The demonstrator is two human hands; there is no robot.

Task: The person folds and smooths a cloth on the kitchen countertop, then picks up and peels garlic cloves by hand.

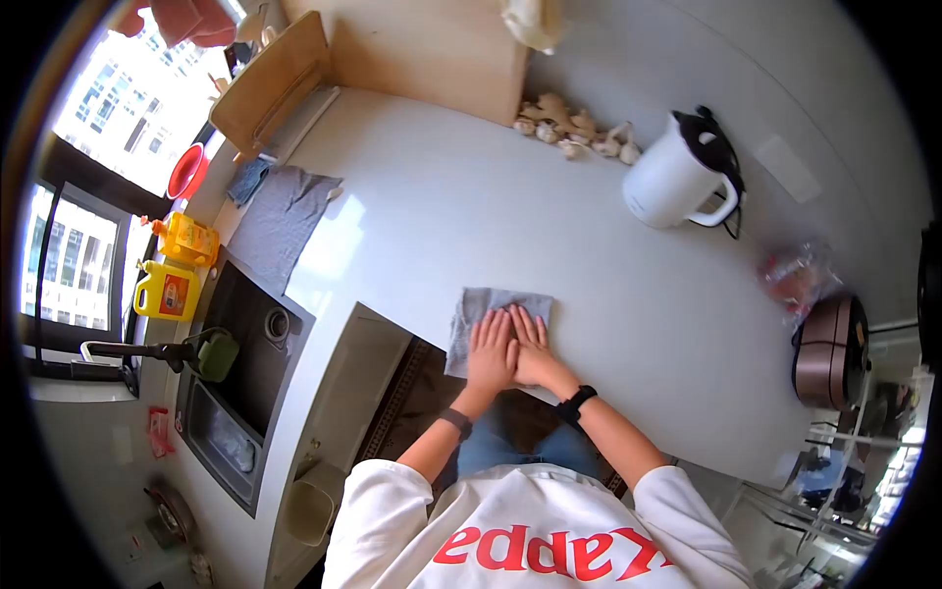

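A grey cloth [502, 297] lies flat on the white countertop, with its near side at the front edge. My left hand [492, 349] presses down on the cloth, fingers stretched forward. Beside it, my right hand [535, 348] also rests on the cloth, its fingers extended and its inner side touching the left hand. Both palms face down, so their undersides are hidden. A dark band circles each wrist.
A white kettle [667, 177] stands at the back right, with garlic and ginger [569, 128] along the wall. A brown appliance [827, 351] sits far right. Left are a second grey cloth [280, 221], a sink [250, 339] and yellow bottles [169, 292].
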